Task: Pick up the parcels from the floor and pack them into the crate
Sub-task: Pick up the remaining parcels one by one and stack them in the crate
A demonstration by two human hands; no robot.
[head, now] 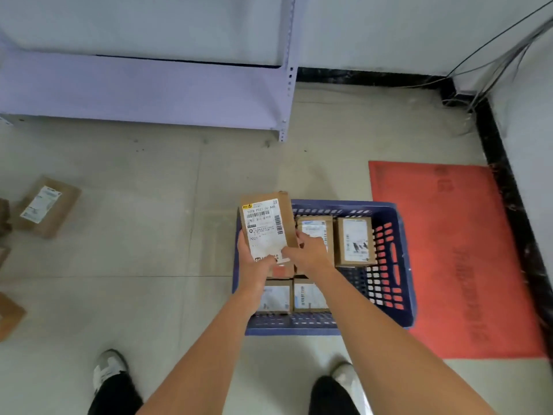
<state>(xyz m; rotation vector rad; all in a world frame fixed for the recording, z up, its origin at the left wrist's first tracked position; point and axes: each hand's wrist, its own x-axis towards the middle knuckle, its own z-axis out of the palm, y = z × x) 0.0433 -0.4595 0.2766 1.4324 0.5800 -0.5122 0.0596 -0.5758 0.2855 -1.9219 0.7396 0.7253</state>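
Over the near-left corner of the blue crate (398, 223), both hands hold one brown cardboard parcel (266, 226), label side up. The left hand (254, 262) cups its lower left edge, thumb on the white label; the right hand (308, 253) grips the lower right edge with fingers curled round it. The label shows a yellow corner mark, barcodes and a line that reads roughly "5028 P021 00 A68", with "P021" lower down; the small print is too blurred to read. Inside the crate lie four more labelled boxes: two at the far side (354, 242), two at the near side (308, 296), their writing illegible. The crate sits partly on a red mat (466, 235) whose printed characters cannot be made out. Well apart on the tiled floor (134, 265) to the left lies another labelled parcel (45, 206), with further brown boxes at the frame's left edge (9, 316).
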